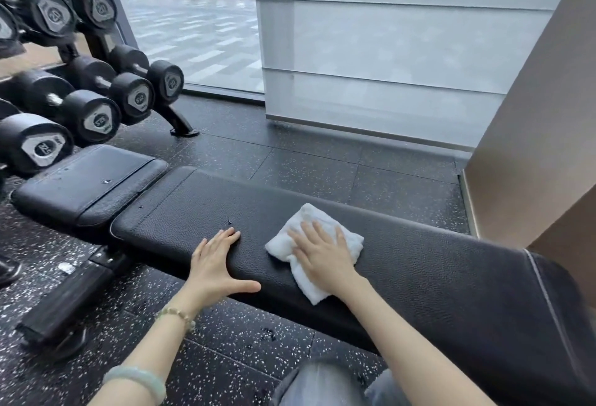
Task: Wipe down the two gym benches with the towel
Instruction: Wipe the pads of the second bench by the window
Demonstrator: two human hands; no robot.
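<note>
The bench (419,264) stands low on the speckled black rubber floor (306,164) and runs from lower right to upper left across the view. Its long pad is black textured upholstery; a shorter seat pad (87,180) adjoins the far left end, separated from it by a narrow gap. The towel (283,244) is white, folded into a loose square, and lies on top of the long pad near the middle of its length, with one corner hanging over the near edge. The right hand (322,254) lies flat on the towel, fingers straight and slightly spread, palm pressing the cloth against the pad; it does not grip the towel. The left hand (216,264) rests on the bare pad just beside the towel, to its left and apart from it, fingers straight on the top surface and thumb spread along the near side; it holds nothing. A few small droplets (229,221) sit on the pad just beyond the left fingertips. The left forearm carries a bead bracelet (177,317) at the wrist and a pale green bangle (138,380) further up. The bench frame (71,296) extends toward the lower left. A rack of black dumbbells (93,118) stands behind the seat pad. A window (193,35) and a pale blind (387,51) fill the background.
</note>
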